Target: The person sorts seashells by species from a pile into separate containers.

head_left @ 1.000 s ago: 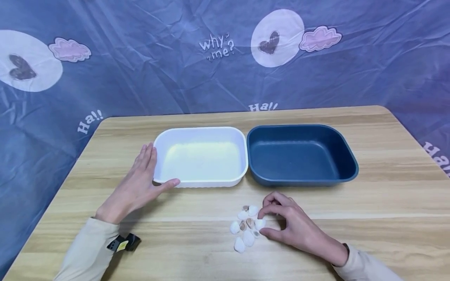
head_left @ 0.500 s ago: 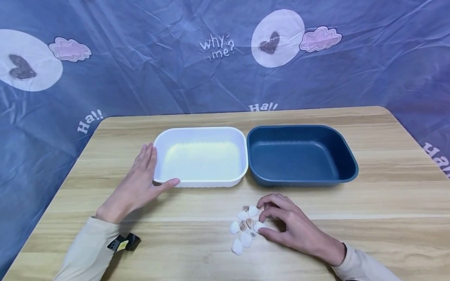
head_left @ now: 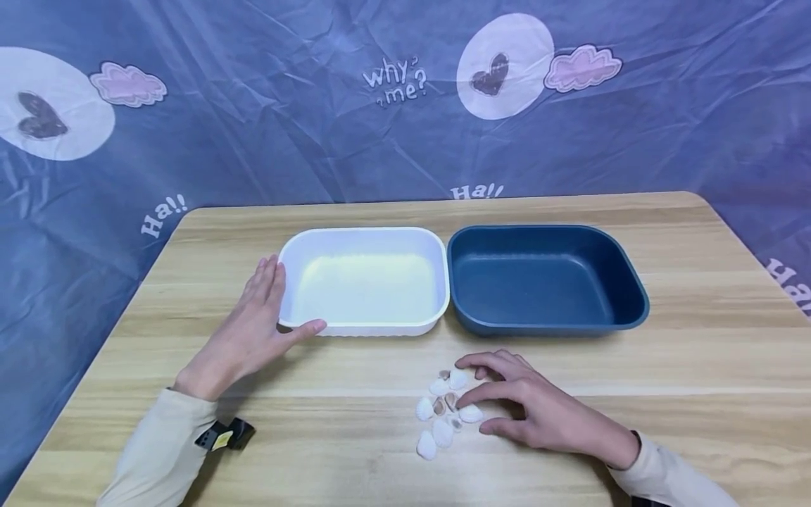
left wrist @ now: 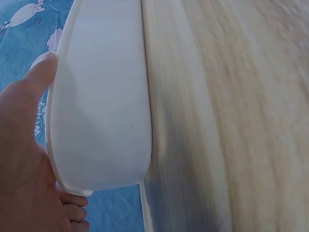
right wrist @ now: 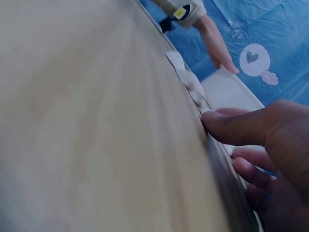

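In the head view my left hand (head_left: 250,334) rests against the left end of a white plastic tub (head_left: 437,310), fingers straight along its side and thumb on the front rim. The left wrist view shows that thumb (left wrist: 44,70) at the rim from close by. My right hand (head_left: 532,405) is over the right side of a small group of seashells, its thumb and fingertips spread apart. A white seashell (head_left: 470,413) lies on the table between thumb and index finger. Other white shells (head_left: 426,445) and small brown ones (head_left: 439,405) lie to its left.
A dark blue tub (head_left: 551,329) stands right beside the white one, to its right. Both are on a wood-grain table (head_left: 304,451). Behind the table hangs a blue printed cloth (head_left: 285,105).
My right thumb and fingers have spread apart, with the fingertips reaching further left. The white shell by them has shifted slightly toward me. My left hand stays on the white tub.
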`<state>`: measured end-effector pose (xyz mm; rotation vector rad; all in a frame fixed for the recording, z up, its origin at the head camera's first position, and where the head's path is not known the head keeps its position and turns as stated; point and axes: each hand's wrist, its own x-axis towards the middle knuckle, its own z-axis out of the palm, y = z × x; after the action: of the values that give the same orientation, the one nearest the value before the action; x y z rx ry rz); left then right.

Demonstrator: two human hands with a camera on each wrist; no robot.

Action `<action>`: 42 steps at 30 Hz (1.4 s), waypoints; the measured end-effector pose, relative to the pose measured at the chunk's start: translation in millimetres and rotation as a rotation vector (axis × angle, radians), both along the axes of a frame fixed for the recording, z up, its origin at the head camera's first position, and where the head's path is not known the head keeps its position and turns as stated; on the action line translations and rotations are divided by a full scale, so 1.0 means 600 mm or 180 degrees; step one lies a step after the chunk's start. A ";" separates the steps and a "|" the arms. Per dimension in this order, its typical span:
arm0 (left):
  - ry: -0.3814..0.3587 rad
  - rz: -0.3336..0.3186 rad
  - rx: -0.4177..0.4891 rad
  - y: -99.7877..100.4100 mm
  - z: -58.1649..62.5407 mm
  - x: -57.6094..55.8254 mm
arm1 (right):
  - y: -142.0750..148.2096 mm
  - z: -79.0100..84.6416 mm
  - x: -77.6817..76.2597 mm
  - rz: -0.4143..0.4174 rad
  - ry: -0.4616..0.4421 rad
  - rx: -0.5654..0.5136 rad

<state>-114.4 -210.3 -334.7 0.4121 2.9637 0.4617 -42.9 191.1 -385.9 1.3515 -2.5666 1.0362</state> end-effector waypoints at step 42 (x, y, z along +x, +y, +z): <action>-0.0067 -0.0007 0.0024 0.001 0.001 0.003 | -0.013 0.021 -0.001 -0.0117 -0.0034 -0.0327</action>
<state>-112.8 -209.8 -333.9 0.4085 2.9419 0.4740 -43.8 183.0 -373.3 1.2728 -2.4977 1.1546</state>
